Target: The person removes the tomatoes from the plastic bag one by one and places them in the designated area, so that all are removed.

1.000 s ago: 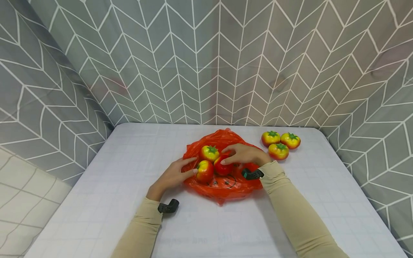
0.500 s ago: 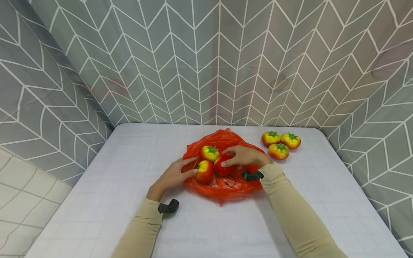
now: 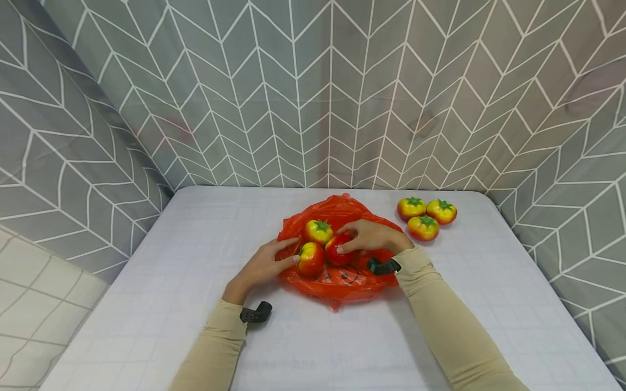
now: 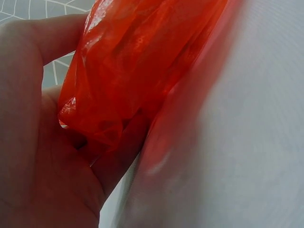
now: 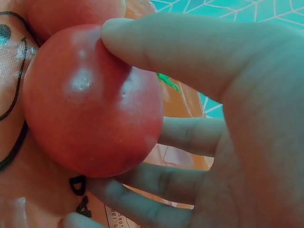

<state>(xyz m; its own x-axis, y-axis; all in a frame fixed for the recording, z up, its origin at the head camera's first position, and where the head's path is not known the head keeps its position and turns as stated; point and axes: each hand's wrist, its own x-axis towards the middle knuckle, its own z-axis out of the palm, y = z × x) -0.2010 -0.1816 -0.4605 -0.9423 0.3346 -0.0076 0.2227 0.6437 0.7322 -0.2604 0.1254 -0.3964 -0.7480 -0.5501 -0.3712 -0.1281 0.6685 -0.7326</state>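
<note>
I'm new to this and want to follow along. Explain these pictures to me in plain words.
There is no machine here: a person works with two bare hands. The wide pictures come from a camera worn on the head, looking forward and down; the two close ones come from cameras on the wrists.

On the white table lies a red bag, with three fruits showing on or in it; I can't tell which. Three loose fruits sit at the table's far right.

The right hand holds the reddest fruit at the bag, between thumb and fingers; its wrist picture shows this up close. The left hand touches the bag's left edge; whether it grips is hard to tell.
</note>
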